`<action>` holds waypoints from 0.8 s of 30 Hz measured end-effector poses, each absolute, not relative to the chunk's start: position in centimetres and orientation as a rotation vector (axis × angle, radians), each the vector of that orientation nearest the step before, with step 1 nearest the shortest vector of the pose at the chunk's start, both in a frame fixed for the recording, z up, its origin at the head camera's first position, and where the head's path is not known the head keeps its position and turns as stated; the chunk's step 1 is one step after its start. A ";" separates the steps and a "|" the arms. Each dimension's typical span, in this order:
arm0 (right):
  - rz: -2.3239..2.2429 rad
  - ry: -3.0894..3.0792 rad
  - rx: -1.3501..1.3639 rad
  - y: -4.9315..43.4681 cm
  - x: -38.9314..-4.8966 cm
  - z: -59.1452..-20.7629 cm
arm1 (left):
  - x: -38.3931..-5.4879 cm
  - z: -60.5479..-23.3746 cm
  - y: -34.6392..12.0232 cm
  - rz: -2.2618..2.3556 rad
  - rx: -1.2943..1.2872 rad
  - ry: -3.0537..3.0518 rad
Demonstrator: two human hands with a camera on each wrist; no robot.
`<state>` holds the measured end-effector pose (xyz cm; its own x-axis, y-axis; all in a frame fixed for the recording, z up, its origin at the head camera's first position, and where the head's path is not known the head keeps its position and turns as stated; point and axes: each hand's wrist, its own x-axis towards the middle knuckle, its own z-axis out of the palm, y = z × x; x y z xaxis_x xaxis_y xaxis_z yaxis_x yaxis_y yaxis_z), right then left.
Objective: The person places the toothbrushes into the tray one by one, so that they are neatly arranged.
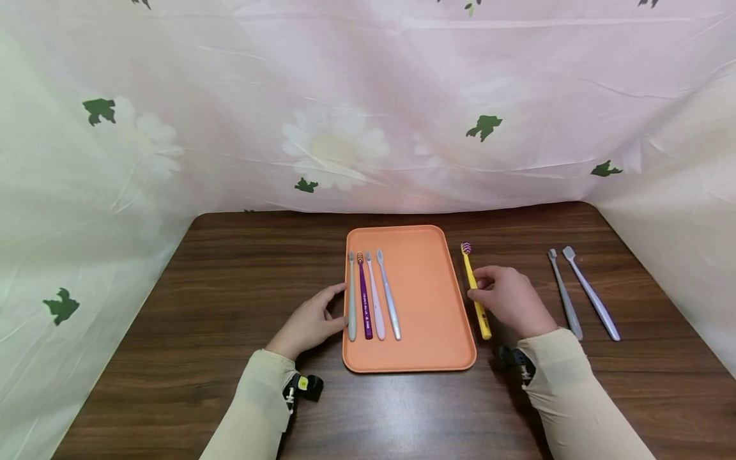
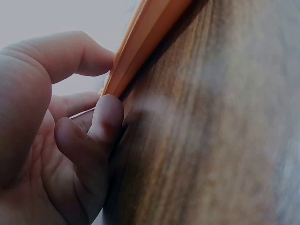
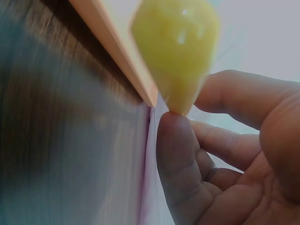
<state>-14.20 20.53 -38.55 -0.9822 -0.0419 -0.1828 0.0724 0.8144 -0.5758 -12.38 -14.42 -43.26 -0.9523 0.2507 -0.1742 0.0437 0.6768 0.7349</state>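
My right hand (image 1: 514, 300) pinches a yellow toothbrush (image 1: 470, 276) with purple bristles, just beyond the right edge of an orange tray (image 1: 431, 287). In the right wrist view, the handle end of the yellow toothbrush (image 3: 178, 42) looms close, above the table. With thumb and forefinger spread apart, my left hand (image 1: 307, 322) touches the tray's left rim. On the tray's left half lie a grey-green toothbrush (image 1: 352, 306), a purple toothbrush (image 1: 365, 303), a pale pink toothbrush (image 1: 375, 303) and a light blue toothbrush (image 1: 390, 300), roughly side by side with heads pointing away.
Right of my right hand, a grey toothbrush (image 1: 565, 297) and a lavender toothbrush (image 1: 592, 294) lie on the dark wooden table (image 1: 230, 275). A flower-patterned cloth (image 1: 391, 128) hangs behind the table and along both sides.
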 end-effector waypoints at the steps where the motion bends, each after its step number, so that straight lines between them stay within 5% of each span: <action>1: -0.904 2.813 0.016 20.5 -14.2 -38.6 | -12.4 -43.3 -14.4 1.143 0.235 2.632; 24: -0.934 2.825 -0.029 18.7 -14.0 -38.6 | -12.4 -43.3 -14.4 1.154 0.235 2.636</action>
